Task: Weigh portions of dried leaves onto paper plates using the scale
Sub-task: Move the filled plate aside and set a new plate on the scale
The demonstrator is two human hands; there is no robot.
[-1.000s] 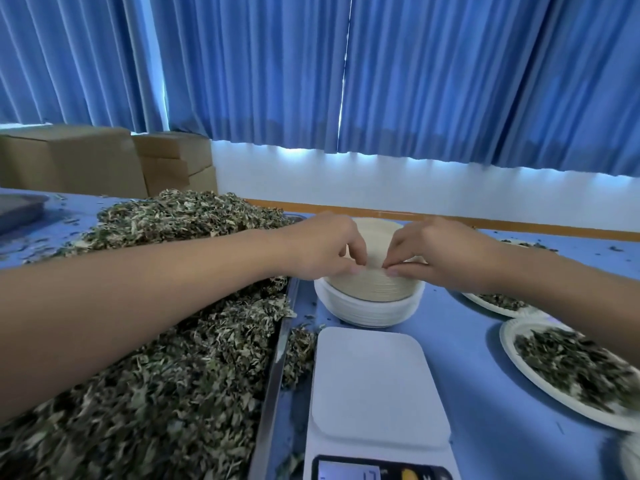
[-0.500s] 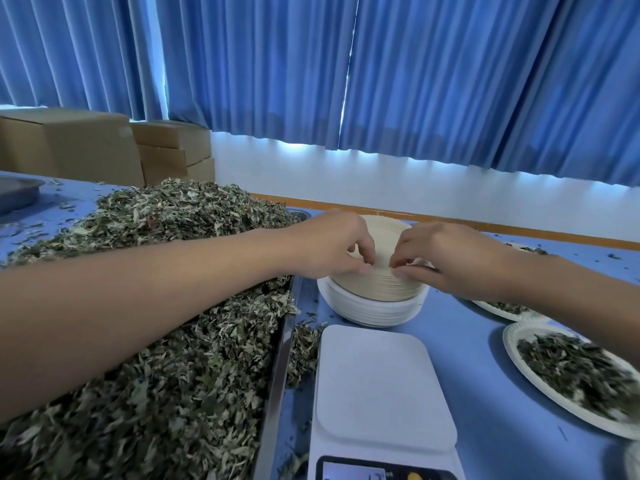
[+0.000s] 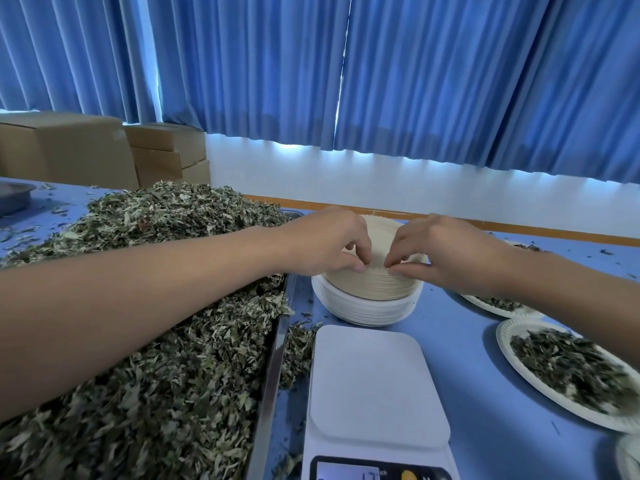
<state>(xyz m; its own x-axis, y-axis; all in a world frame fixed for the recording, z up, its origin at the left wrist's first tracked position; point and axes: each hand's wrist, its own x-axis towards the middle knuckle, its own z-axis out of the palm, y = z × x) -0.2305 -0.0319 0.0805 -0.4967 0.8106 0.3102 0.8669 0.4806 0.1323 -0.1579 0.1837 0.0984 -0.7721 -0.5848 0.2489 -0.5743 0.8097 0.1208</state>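
Paper plate stack (image 3: 367, 289) sitting on worktop (image 3: 467, 341) just behind scale (image 3: 374, 386). Left hand (image 3: 325, 240) and right hand (image 3: 446, 251) both pinching top plate's rim with fingers (image 3: 356, 263). Judging plates light, thin, bendy, nested tight; rim edge offering best hold.

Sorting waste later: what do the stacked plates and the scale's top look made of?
The stacked plates seem matte paper or pulp, off-white with thin layered rims. The scale top is likely smooth white plastic, faintly glossy; glass cannot be ruled out.
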